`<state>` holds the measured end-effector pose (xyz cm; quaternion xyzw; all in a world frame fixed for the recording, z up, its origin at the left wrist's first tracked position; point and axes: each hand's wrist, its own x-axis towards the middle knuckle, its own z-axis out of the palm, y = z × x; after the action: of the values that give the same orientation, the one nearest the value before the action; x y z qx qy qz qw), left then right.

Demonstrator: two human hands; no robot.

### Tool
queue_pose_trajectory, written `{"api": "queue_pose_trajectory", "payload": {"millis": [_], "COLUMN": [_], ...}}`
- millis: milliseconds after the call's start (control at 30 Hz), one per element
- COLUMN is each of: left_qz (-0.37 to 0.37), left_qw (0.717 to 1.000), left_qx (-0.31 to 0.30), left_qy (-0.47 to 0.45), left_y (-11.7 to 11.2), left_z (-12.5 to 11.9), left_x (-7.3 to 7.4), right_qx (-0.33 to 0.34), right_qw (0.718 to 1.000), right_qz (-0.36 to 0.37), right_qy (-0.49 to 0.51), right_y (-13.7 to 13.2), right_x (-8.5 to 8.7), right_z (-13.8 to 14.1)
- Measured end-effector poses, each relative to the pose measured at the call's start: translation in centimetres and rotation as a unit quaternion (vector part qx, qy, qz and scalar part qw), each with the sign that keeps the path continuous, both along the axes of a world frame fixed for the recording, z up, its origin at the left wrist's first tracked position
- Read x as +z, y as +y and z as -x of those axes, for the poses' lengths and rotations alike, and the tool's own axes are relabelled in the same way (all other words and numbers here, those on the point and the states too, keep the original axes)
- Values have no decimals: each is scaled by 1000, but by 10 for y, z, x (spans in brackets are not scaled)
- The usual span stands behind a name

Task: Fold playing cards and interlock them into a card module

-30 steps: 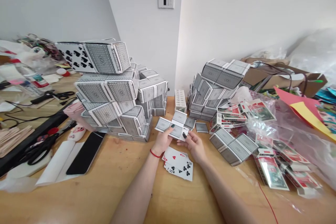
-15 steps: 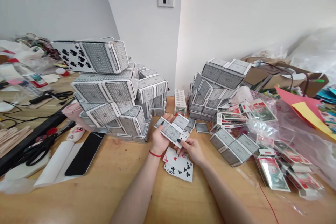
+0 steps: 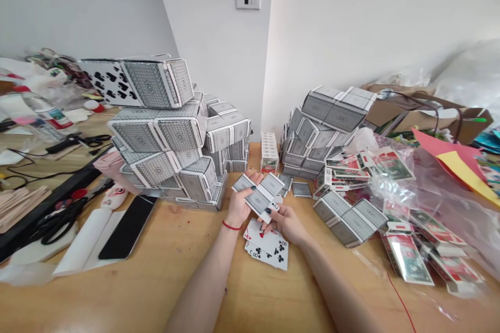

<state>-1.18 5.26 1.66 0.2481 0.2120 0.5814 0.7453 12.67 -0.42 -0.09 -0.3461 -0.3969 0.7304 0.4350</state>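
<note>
Both my hands hold a small piece folded from grey-backed playing cards (image 3: 261,193) just above the wooden table (image 3: 164,276). My left hand (image 3: 240,205) grips its left side, fingers curled behind it, a red band at the wrist. My right hand (image 3: 287,222) pinches its lower right corner, where a two of clubs face shows. Under my hands lie a few loose face-up cards (image 3: 269,250), among them a heart and an eight of clubs.
A tall stack of folded card blocks (image 3: 164,135) stands at left, another pile (image 3: 324,125) at right, more blocks (image 3: 351,218) nearer. Red card boxes and plastic wrap (image 3: 414,229) crowd the right. A black phone (image 3: 127,226), scissors (image 3: 58,218) and white paper lie left.
The folded card piece has been turned and tilted in my hands, its right end swinging down toward my right hand. My hands stay in almost the same place.
</note>
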Motion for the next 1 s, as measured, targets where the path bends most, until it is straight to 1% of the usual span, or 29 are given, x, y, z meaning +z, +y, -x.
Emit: {"api": "queue_pose_trajectory", "payload": {"millis": [100,167,233,300,367,467,567,633,700,767,867,1000], "left_qz": [-3,10,34,56,75,95,78,52,36,43,62,60], "left_qw": [1000,999,997,995,994,992,994,996,995,994,994,995], "left_qx": [6,28,62,78,76,82,61,44,46,56,61,56], "left_qy": [8,14,15,-3,-15,-24,-44,-64,-82,-87,-70,-55], "left_y": [-1,-2,-1,0,3,5,4,2,2,4,8,10], "left_z": [-1,-4,-8,-12,-14,-14,-10,-6,-3,-2,-2,-7], "left_x": [3,3,1,-2,-5,-6,-3,0,3,4,3,0], "right_qx": [14,13,11,9,12,39,60,55,54,67,88,57], "right_qw": [1000,1000,998,996,994,995,996,997,997,996,994,995], "right_qz": [8,14,12,2,-1,13,22,24,31,43,61,80], "right_qy": [6,-23,-62,-93,-104,-87,-64,-51,-37,-26,-17,-26], "right_y": [0,0,0,0,0,1,1,0,0,-1,-2,-3], "right_x": [1,2,4,6,6,5,4,4,6,9,12,11], "right_z": [-1,0,1,3,3,3,2,2,2,2,4,10]}}
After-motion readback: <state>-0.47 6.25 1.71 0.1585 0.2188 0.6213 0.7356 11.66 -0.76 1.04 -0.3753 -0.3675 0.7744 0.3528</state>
